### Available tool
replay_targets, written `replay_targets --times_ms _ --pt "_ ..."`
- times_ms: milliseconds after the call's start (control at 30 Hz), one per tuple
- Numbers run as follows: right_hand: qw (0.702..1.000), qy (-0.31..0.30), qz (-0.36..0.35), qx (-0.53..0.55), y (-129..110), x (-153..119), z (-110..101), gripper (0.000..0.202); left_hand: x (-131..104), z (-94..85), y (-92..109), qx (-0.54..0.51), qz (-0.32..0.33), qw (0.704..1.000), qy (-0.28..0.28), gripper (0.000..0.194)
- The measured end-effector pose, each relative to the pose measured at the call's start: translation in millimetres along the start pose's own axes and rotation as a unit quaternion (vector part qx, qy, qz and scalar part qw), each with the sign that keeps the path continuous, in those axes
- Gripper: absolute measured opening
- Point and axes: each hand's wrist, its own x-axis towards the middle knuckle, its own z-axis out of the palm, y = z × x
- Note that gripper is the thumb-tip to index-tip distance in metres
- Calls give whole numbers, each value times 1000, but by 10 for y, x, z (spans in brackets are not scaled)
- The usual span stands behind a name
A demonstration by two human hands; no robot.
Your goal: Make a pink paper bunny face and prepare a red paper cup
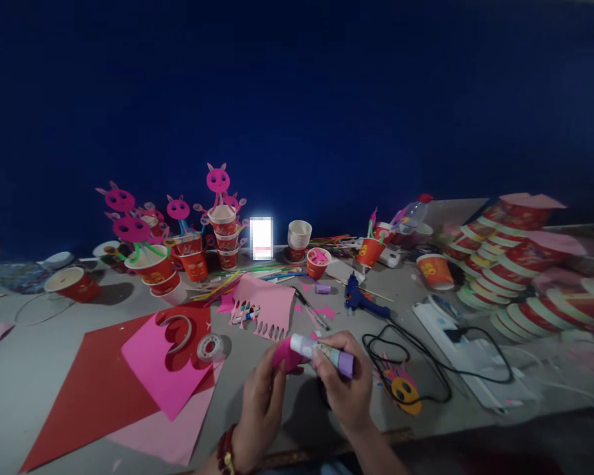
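A plain dark-blue wall [297,99] spans the full width behind a grey surface [10,389]. The surface's rear edge runs along the wall. Ambient light is dim; the wall darkens toward the top. The dark area [564,445] at lower right is possibly floor.

Glue stick [332,356] right of a paper piece [283,356], above the table [39,369] before you; paper sheets [94,389] left, tape roll [218,346] at their right edge; glue gun [359,298] behind-right, cup stacks [497,272] farther right, paper cups [195,267] behind.
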Motion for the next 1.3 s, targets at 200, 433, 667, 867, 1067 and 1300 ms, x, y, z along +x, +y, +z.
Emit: replay_targets --times_ms 200,433,667,867,1067,1300 --pt "1000 -8 -2 3 1 -17 -8 10 -13 20 -22 -5 19 1000 2 35" --pt "999 -25 -23 6 -4 -44 28 5 15 35 15 -45 -6 999 -19 36" --pt "1000 -12 -23 -1 -24 -36 41 6 43 55 58 -15 42 999 -1 37" --pt "999 -15 -28 -6 -35 -37 50 7 88 36 73 -27 45 999 -11 39" --pt "999 -35 -26 -1 -14 -40 56 5 69 30 58 -35 22 999 -33 36" --pt "999 -40 -28 7 -26 -42 69 5 76 30 81 -25 15 999 -37 34"
